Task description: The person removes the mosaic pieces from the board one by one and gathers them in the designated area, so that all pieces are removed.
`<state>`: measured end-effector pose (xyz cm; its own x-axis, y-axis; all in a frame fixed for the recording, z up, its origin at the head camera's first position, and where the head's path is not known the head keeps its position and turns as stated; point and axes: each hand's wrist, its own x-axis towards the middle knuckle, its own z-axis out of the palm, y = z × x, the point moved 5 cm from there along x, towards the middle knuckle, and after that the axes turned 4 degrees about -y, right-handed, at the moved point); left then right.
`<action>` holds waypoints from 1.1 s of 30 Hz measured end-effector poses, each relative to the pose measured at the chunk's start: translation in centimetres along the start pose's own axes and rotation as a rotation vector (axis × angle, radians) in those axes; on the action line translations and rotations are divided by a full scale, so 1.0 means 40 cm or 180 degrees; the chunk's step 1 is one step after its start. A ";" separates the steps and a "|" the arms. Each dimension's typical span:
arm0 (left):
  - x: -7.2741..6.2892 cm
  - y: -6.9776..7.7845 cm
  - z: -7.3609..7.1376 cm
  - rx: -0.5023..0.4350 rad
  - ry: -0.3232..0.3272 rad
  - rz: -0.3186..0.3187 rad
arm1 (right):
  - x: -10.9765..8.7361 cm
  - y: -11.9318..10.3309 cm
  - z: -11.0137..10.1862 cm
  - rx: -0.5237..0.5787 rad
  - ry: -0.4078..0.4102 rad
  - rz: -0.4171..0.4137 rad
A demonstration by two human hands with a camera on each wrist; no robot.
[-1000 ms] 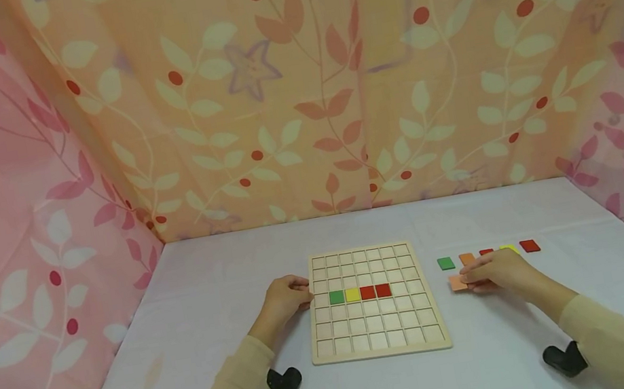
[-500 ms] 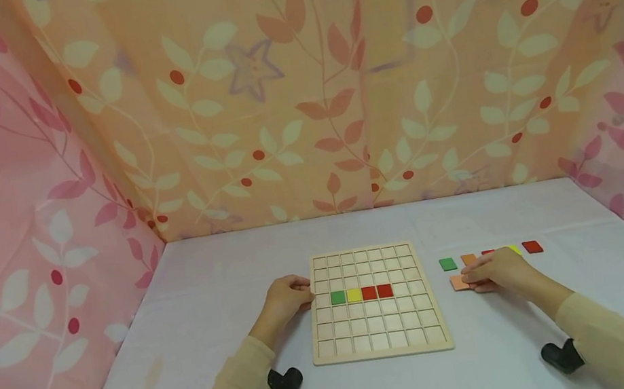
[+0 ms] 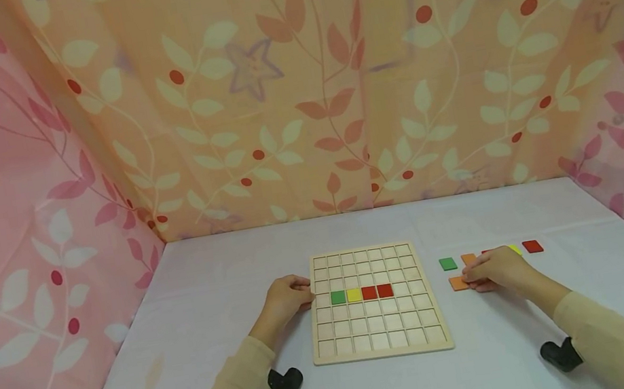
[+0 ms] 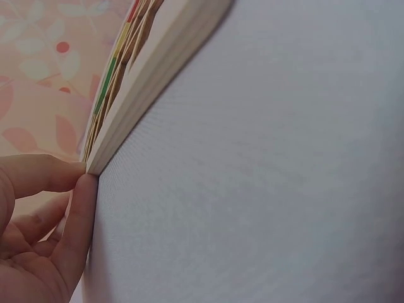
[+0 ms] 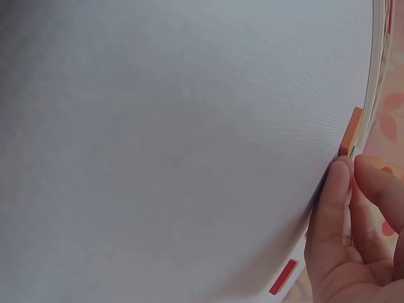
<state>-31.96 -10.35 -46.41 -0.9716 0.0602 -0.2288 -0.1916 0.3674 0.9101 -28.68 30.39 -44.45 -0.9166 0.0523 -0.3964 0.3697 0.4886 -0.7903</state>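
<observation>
A square wooden grid board lies on the white table, with a green tile, a yellow tile and two red tiles side by side in one row. My left hand is at the board's left edge; in the left wrist view the thumb and a finger pinch the board's rim. To the right of the board, my right hand pinches an orange tile by its right side. That orange tile sticks out past the fingertips in the right wrist view.
Behind the right hand is a row of loose tiles: a green tile, another orange tile, a partly hidden red one, a yellow tile and a red tile. Patterned cloth hangs behind and at both sides.
The held orange tile looks darker now than its earlier pale shine, as if its tilt changed slightly. Both hands and the board stay almost where they were.
</observation>
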 end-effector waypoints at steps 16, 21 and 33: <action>0.002 -0.001 0.000 -0.0018 0.0009 -0.0003 | -0.008 -0.006 0.002 -0.0127 -0.0034 -0.0144; 0.001 0.000 0.002 -0.0031 0.0001 -0.0030 | -0.006 -0.004 0.000 -0.0116 -0.0007 -0.0140; 0.002 -0.003 0.003 -0.0045 -0.0003 -0.0085 | -0.028 -0.046 0.023 0.0037 -0.0102 -0.0310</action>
<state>-31.99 -10.28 -46.56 -0.9660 0.0515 -0.2534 -0.2194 0.3558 0.9085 -28.19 28.63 -42.98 -0.9430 -0.0230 -0.3319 0.2809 0.4798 -0.8312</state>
